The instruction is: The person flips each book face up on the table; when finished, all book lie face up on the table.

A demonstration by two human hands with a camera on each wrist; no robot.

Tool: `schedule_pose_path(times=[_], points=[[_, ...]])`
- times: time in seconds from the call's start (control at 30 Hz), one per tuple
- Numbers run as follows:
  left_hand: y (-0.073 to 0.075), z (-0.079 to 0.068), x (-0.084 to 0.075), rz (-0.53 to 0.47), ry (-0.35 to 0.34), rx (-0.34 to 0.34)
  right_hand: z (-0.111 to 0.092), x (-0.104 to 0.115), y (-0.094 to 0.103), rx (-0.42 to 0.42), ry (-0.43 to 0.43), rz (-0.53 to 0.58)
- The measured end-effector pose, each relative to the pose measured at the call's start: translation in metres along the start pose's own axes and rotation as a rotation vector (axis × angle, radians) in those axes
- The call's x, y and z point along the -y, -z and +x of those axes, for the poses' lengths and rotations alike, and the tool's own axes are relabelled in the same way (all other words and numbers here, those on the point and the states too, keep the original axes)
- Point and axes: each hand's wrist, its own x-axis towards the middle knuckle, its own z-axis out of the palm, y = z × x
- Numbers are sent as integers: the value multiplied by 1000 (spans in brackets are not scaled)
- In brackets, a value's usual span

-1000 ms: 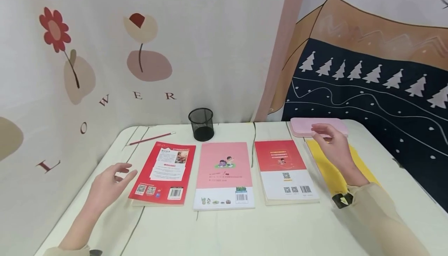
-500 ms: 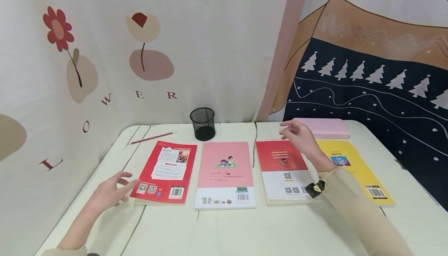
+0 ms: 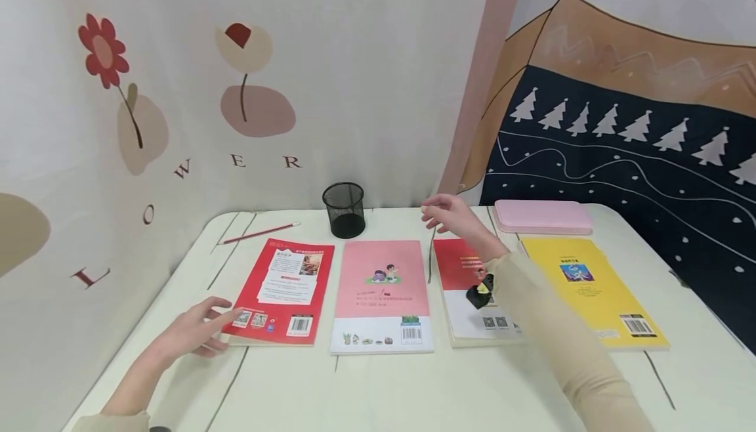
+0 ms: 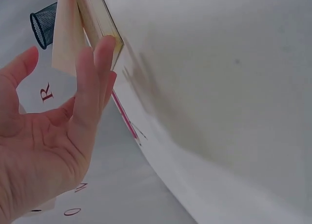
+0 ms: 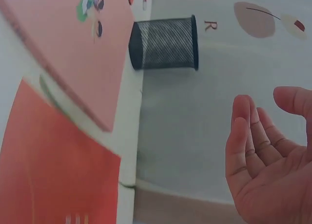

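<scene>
Head view shows four books in a row on the pale worktop (image 3: pixel 378 392): a red book (image 3: pixel 286 287), a pink book (image 3: pixel 382 281), a red-and-white book (image 3: pixel 455 278) and a yellow book (image 3: pixel 590 297). Behind them are one black mesh cup (image 3: pixel 344 212), one red pencil (image 3: pixel 262 232) and one pink case (image 3: pixel 543 216). The left hand (image 3: pixel 191 330) is at the near left corner of the red book, fingers loosely spread, thumb apart, holding nothing; whether they touch the cover I cannot tell. The right hand (image 3: pixel 453 215) hovers over the far end of the red-and-white book, between the cup and the case, its fingers slightly bent and holding nothing, the thumb apart from them in the right wrist view. Its sleeve (image 3: pixel 549 327) crosses above the red-and-white book and hides part of it; a black band (image 3: pixel 480 292) sits at the cuff. A patterned curtain (image 3: pixel 354 58) walls off the back edge, and dark tree-printed cloth (image 3: pixel 620 150) borders the right. Narrow gaps part the red, pink and red-and-white books. A wide stretch of worktop gives room on the near side of the row, between the two arms; a slimmer strip lies behind it.
</scene>
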Motion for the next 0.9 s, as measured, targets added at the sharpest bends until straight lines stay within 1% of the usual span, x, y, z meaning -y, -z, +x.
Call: schedule_pose_path(times=[0.1, 0.27, 0.37, 0.53, 0.63, 0.73, 0.9], points=[[0, 1, 2, -31, 4, 15, 10, 3, -18, 21, -21, 30], [-1, 2, 2, -59, -2, 22, 23, 5, -51, 24, -66, 78], [-1, 2, 1, -65, -6, 20, 31, 3, -73, 18, -104, 118], [-1, 3, 3, -75, 1, 18, 41, -4, -107, 38, -124, 184], [-3, 3, 5, -85, 22, 25, 45, -10, -126, 54, -181, 242], [-4, 2, 7, -92, 32, 31, 48, -11, -143, 52, -228, 272], [-5, 1, 6, -94, 23, 26, 53, -9, -164, 42, -215, 319]])
